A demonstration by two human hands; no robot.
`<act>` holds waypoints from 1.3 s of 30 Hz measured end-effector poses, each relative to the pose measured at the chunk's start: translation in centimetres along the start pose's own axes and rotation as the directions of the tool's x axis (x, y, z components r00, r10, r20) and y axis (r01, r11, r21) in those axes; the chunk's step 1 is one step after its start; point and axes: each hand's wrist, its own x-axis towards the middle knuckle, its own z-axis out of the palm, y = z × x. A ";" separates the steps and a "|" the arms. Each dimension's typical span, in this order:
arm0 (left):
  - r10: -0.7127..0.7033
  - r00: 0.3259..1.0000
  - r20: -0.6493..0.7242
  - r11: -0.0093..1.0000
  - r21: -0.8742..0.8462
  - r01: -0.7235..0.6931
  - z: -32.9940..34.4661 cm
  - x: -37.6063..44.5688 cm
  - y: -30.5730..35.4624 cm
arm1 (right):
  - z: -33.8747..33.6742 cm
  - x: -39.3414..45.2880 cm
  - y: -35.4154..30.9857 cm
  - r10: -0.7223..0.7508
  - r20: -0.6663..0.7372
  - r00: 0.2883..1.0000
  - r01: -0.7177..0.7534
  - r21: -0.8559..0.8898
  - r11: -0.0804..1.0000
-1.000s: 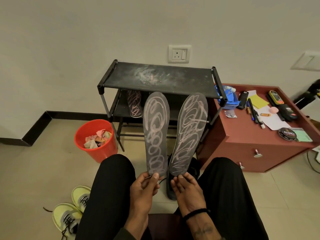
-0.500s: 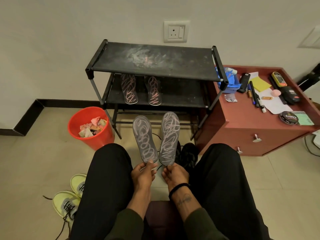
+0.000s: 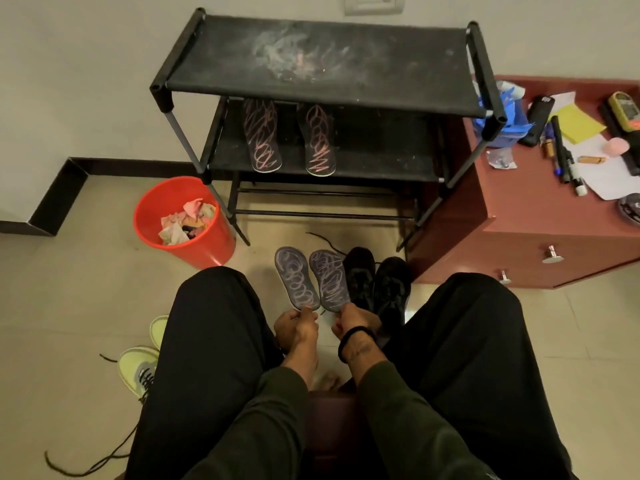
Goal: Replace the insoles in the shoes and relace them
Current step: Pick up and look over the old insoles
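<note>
My left hand (image 3: pixel 297 323) pinches the heel of a grey insole (image 3: pixel 295 278) with pink scribbles. Beside it, my right hand (image 3: pixel 353 320) pinches the heel of a second scribbled insole (image 3: pixel 329 280). Both insoles hang low between my knees, toes pointing away, close above the floor. Two black shoes (image 3: pixel 377 282) stand on the floor just right of the insoles. Two more scribbled insoles (image 3: pixel 289 138) lie on the middle shelf of the black shoe rack (image 3: pixel 322 64). A pair of yellow-green shoes (image 3: pixel 140 363) with loose dark laces sits on the floor by my left leg.
A red bin (image 3: pixel 180 221) with crumpled paper stands left of the rack. A red-brown drawer cabinet (image 3: pixel 540 223) on the right carries pens, papers and small items. My black-trousered legs fill the lower view. A loose black lace (image 3: pixel 320 239) lies under the rack.
Both hands have lowered the two insoles from in front of the rack down towards the floor between my knees. The view has tilted downward, and the black shoes now show.
</note>
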 end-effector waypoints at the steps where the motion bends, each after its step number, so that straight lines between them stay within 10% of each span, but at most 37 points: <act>1: -0.012 1.000 -0.021 1.000 0.019 0.013 0.4 0.8 -0.2 | 0.4 0.6 0.0 -0.002 -0.006 1.000 0.001 -0.016 1.000; 13: -0.066 0.984 -0.168 0.939 0.324 0.118 4.6 10.6 -4.9 | 3.9 9.0 1.7 0.001 -0.069 0.998 -0.019 -0.261 0.965; 26: -0.286 0.953 -0.104 0.916 0.261 0.303 5.1 10.5 -3.4 | 4.7 10.1 4.7 0.266 -0.004 0.964 -0.258 -0.261 0.930; 30: -0.025 0.987 -0.159 0.999 0.017 0.028 6.5 8.2 1.6 | 6.2 9.0 0.9 -0.051 -0.143 0.988 0.010 -0.274 0.962; 33: 0.167 0.977 -0.132 0.971 -0.149 -0.186 7.8 6.6 9.0 | 9.6 6.5 -4.5 -0.229 0.104 0.968 0.234 -0.033 0.972; 39: 0.194 0.972 0.128 0.932 -0.334 -0.142 7.3 6.8 21.6 | 13.6 2.5 -15.5 -0.255 0.308 0.917 0.199 0.202 0.959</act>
